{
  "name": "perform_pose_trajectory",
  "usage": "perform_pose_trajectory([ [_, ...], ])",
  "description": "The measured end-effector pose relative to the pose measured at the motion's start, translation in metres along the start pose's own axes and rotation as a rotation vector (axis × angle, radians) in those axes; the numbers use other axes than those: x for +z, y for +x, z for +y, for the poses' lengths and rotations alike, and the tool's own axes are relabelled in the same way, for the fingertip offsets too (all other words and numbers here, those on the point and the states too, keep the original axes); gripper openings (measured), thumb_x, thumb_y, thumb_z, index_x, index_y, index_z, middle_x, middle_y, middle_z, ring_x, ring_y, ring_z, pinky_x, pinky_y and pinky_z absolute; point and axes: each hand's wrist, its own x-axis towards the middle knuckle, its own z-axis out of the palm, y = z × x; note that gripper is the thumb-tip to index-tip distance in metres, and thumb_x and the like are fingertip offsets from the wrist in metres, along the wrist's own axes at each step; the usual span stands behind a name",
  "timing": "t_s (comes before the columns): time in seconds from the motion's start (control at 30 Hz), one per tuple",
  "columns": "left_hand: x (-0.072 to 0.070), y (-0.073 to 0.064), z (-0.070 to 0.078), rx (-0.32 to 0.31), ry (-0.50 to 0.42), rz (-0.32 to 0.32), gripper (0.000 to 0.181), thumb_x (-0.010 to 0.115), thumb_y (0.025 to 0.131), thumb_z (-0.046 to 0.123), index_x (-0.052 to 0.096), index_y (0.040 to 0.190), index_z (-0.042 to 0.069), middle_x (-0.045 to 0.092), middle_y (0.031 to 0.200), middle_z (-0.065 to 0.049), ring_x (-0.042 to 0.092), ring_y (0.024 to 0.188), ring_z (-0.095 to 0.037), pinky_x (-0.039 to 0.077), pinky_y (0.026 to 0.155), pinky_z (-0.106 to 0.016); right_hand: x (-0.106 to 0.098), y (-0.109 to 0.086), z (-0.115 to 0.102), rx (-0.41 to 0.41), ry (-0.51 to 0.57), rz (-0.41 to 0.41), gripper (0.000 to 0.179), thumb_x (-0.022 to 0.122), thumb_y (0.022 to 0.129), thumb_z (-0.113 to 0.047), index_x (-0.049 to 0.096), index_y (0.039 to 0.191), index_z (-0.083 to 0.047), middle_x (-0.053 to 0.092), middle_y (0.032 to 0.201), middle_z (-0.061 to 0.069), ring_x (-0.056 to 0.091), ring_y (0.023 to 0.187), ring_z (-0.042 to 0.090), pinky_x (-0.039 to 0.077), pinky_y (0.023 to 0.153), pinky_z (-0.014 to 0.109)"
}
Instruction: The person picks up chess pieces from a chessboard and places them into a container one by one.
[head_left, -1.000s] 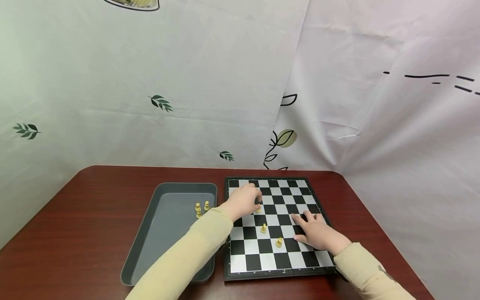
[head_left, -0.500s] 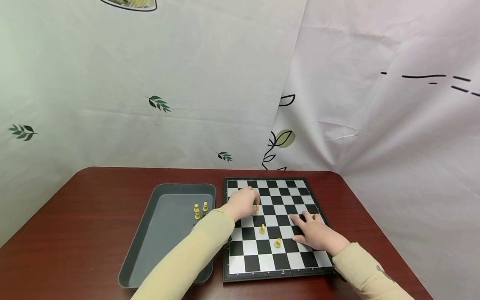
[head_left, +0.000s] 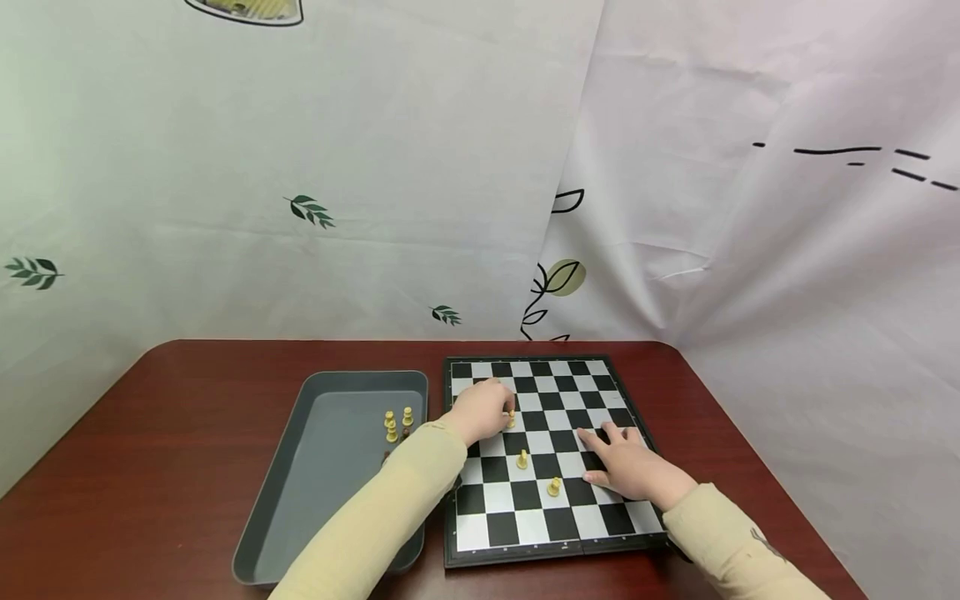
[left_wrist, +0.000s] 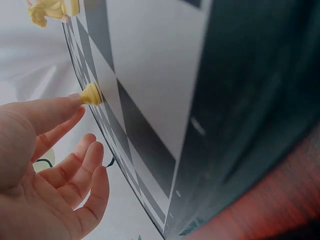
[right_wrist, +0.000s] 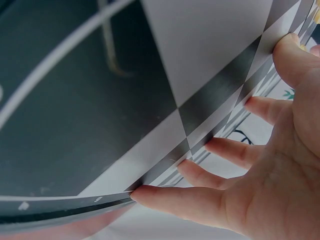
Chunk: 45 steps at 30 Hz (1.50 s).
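My left hand [head_left: 483, 410] is over the left side of the chessboard [head_left: 531, 527], thumb and forefinger pinching a small yellow chess piece [left_wrist: 92, 94]. The piece's base is at the board's surface, and its top is hidden by the fingertips. The other fingers of that hand are loosely bent. My right hand [head_left: 636, 468] rests on the board's right side with spread fingers, its fingertips touching the squares in the right wrist view. Two more yellow pieces, one [head_left: 522, 459] and another [head_left: 554, 487], stand on the board between the hands. A yellow knight [left_wrist: 47, 11] shows in the left wrist view.
Left of the board lies a grey tray [head_left: 255, 521]. Several yellow chess pieces [head_left: 392, 432] stand in it, with darker ones partly hidden by my left sleeve [head_left: 375, 508]. The reddish-brown table [head_left: 165, 450] ends at a white patterned cloth [head_left: 390, 167].
My left hand has sunk slightly, with its fingers closer around the yellow piece. The right hand keeps its place on the board. The head view has shifted a little.
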Motion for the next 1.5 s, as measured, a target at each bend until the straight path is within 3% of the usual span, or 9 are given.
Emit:
perform_pose_trajectory([
  [0.53,-0.004,-0.001,0.005,-0.012,0.041,-0.018,0.006,0.067,0.085,0.012,0.072,0.087,0.012,0.063,0.095,-0.004,0.056,0.078,-0.015,0.048,0.068,-0.030,-0.001,0.000,0.000,-0.008,0.011,-0.006,0.061,0.064,0.087,-0.035,0.045,0.137,-0.007,0.038,0.136,0.033,0.039,0.116,0.053,0.045,0.086,0.056],
  [1.5,-0.011,-0.006,0.014,0.011,0.043,-0.009,0.007,0.066,0.085,0.012,0.071,0.082,0.014,0.059,0.089,-0.002,0.049,0.071,-0.012,0.045,0.063,-0.026,-0.003,-0.001,-0.001,-0.005,0.002,0.000,0.062,0.064,0.086,-0.037,0.046,0.138,-0.008,0.038,0.137,0.032,0.040,0.115,0.052,0.046,0.086,0.056],
])
